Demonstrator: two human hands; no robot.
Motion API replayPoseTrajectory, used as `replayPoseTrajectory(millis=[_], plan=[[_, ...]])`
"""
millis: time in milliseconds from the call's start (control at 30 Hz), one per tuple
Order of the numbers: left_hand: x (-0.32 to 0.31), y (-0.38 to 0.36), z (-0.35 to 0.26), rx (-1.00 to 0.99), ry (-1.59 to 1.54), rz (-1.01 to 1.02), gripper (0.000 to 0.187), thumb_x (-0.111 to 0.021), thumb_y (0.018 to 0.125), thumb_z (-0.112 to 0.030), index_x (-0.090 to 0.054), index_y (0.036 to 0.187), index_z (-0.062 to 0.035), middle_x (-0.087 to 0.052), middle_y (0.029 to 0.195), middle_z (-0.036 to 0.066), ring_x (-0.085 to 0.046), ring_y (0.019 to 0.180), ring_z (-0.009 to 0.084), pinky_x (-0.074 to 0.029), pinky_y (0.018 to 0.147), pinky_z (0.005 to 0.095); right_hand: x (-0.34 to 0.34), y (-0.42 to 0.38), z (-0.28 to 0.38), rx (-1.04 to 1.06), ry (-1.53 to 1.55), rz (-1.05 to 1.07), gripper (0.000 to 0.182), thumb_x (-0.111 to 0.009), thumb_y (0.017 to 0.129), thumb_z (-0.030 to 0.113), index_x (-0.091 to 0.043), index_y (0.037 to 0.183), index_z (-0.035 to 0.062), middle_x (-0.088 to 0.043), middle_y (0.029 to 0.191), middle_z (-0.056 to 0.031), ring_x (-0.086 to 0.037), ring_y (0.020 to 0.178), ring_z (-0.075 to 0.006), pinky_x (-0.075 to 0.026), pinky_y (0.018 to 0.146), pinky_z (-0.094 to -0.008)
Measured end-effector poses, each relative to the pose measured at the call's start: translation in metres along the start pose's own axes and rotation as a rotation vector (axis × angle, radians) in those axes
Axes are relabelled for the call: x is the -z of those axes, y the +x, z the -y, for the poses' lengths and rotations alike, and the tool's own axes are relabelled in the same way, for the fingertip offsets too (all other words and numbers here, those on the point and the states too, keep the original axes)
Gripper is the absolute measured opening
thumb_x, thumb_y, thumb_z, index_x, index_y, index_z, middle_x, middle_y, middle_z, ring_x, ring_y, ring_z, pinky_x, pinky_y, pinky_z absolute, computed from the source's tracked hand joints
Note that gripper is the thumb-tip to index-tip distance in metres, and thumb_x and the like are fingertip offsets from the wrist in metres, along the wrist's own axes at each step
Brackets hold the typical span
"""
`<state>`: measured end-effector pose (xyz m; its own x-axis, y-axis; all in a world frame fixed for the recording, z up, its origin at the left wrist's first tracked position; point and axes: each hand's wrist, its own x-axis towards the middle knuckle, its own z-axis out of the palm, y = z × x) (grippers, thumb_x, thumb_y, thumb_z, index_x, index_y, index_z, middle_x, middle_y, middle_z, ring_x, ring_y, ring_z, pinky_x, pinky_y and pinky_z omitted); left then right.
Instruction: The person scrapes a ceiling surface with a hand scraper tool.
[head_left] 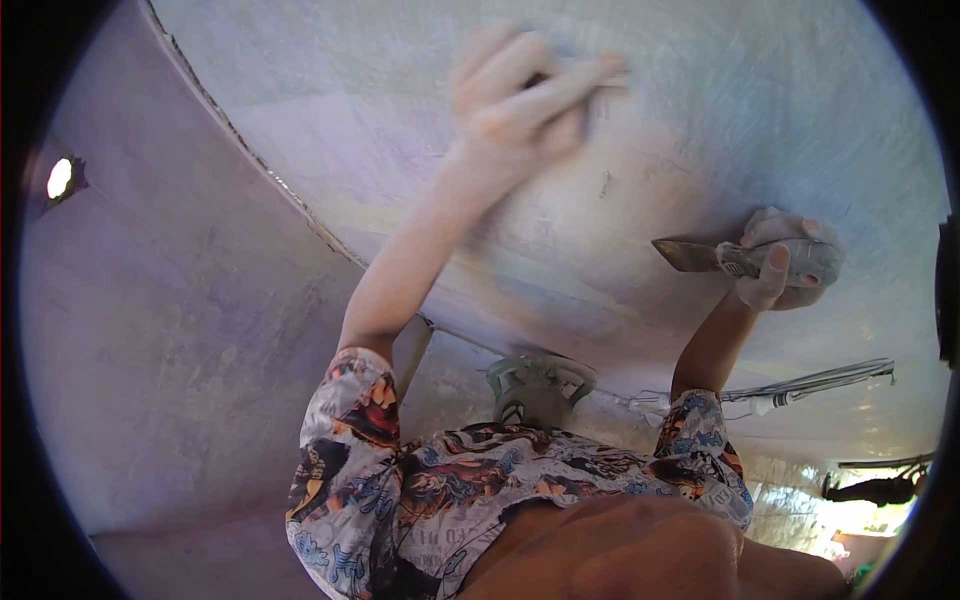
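My left hand point(520, 100) is raised against the broad pale plastered surface point(380, 110), blurred by motion. Its fingers are pinched together, and a thin, light-coloured edge sticks out at the fingertips; I cannot tell what it is. Lower on the right, my right hand point(765, 290) is closed round a putty knife point(690, 256). The knife's dark, pointed blade faces left, and its handle is caked with grey-white residue. A rounded grey mass point(812, 263) shows in the same grip, beside the handle. Small marks point(604, 184) show on the plaster between the hands.
A cracked seam point(235, 130) divides the plaster from a purplish surface point(170, 370), where a lit lamp point(60, 178) shines. Beyond my printed shirt point(520, 460) are a pale bucket-like container point(541, 388) and loose wires point(830, 380) with a white fitting point(765, 404). Daylight enters at lower right.
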<state>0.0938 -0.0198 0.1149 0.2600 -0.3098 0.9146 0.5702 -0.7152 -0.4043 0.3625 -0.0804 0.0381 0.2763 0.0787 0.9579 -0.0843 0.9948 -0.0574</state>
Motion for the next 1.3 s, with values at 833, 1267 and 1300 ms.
replayPoseTrajectory(millis=[833,1267,1300], plan=[[-0.020,-0.026,-0.031,0.525,0.244,-0.299,0.032,-0.077,0.069,0.009,-0.078,0.097,-0.0066,-0.049,0.062,-0.001,-0.042,0.055,0.0089,-0.031,0.049,0.0230,0.008,0.001,-0.012,0.036,0.018,0.025,0.038,-0.069,0.087,0.007,-0.043,0.114,-0.0031,-0.059,0.098,-0.0187,-0.053,0.050,-0.0182,-0.038,0.038,-0.0297],[-0.015,-0.053,-0.035,0.657,0.177,-0.352,0.026,-0.079,0.072,0.004,-0.078,0.096,-0.0056,-0.052,0.065,0.000,-0.042,0.054,0.0076,-0.028,0.046,0.0245,0.005,0.002,-0.013,0.046,-0.003,-0.006,0.040,-0.068,0.087,0.008,-0.044,0.114,-0.0067,-0.058,0.085,-0.0172,-0.051,0.049,-0.0168,-0.039,0.039,-0.0297],[-0.009,-0.077,-0.048,0.691,0.217,-0.282,0.026,-0.079,0.072,0.004,-0.078,0.096,-0.0054,-0.052,0.065,0.000,-0.041,0.054,0.0077,-0.027,0.046,0.0247,0.004,0.003,-0.014,0.052,-0.008,0.000,0.039,-0.068,0.087,0.008,-0.044,0.114,-0.0070,-0.057,0.083,-0.0168,-0.051,0.049,-0.0166,-0.039,0.039,-0.0295]])
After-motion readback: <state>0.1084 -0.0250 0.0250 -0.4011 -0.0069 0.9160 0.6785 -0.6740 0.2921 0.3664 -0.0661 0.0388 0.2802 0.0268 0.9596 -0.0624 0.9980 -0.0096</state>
